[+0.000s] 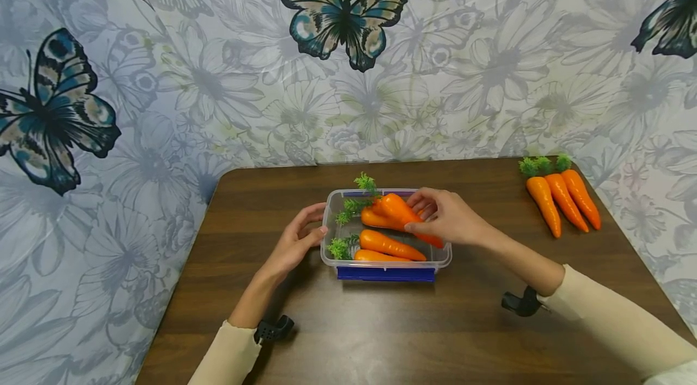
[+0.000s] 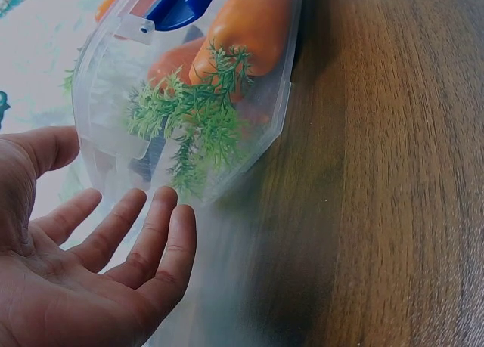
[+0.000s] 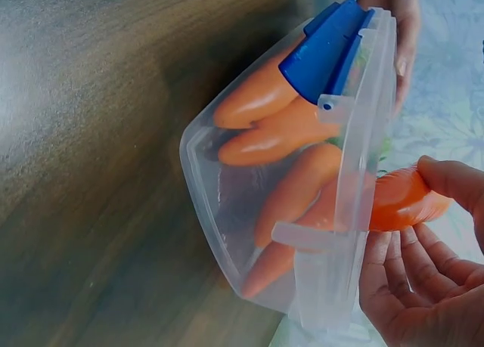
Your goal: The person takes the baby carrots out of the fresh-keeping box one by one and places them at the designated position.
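Note:
A clear plastic box (image 1: 442, 259) with blue side clips stands on the table, holding several orange carrots (image 1: 389, 244) with feathery green tops. My right hand (image 1: 449, 215) is over the box's right side and pinches one carrot (image 3: 404, 199) between thumb and fingers. That carrot slants above the others, partly outside the rim in the right wrist view. At the box's left end, my left hand (image 1: 296, 240) has its fingers spread and relaxed, with the thumb at the rim. Green leaves (image 2: 197, 120) show through the wall beside it.
Three more carrots (image 1: 564, 200) lie side by side at the table's back right corner. The brown wooden table (image 1: 370, 330) meets a wall covering (image 1: 490, 112) with butterflies and flowers. Dark straps (image 1: 274, 329) are on both wrists.

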Available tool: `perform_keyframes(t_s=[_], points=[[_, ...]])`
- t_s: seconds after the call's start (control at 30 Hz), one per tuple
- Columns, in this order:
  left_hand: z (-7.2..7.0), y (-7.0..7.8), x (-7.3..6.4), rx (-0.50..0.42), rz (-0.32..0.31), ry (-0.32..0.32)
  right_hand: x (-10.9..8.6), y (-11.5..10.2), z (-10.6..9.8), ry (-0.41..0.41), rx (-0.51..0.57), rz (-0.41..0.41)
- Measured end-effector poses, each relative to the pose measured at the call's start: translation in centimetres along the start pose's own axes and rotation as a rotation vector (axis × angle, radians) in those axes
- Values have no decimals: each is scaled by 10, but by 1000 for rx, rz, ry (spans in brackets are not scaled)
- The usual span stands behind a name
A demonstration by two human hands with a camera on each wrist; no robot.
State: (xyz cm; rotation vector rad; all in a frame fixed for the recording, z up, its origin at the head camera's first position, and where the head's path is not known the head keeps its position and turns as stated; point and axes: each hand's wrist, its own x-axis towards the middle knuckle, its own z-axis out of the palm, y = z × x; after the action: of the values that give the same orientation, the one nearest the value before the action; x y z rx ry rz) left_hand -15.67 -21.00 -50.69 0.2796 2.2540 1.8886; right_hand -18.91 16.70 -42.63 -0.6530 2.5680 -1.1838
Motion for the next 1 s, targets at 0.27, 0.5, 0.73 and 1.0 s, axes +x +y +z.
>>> perform_keyframes(t_s=[0.27,0.5,0.73,1.0], points=[[0,1,0,1,6,-3,-7,4,-13,30,47,45],[1,1,-1,2,5,0,-14,7,-23,63,66,87],[1,1,-1,-2,7,-1,-21,18,-32,85,67,116],[1,0,0,-1,8,-4,-29,30,-40,121,62,163]])
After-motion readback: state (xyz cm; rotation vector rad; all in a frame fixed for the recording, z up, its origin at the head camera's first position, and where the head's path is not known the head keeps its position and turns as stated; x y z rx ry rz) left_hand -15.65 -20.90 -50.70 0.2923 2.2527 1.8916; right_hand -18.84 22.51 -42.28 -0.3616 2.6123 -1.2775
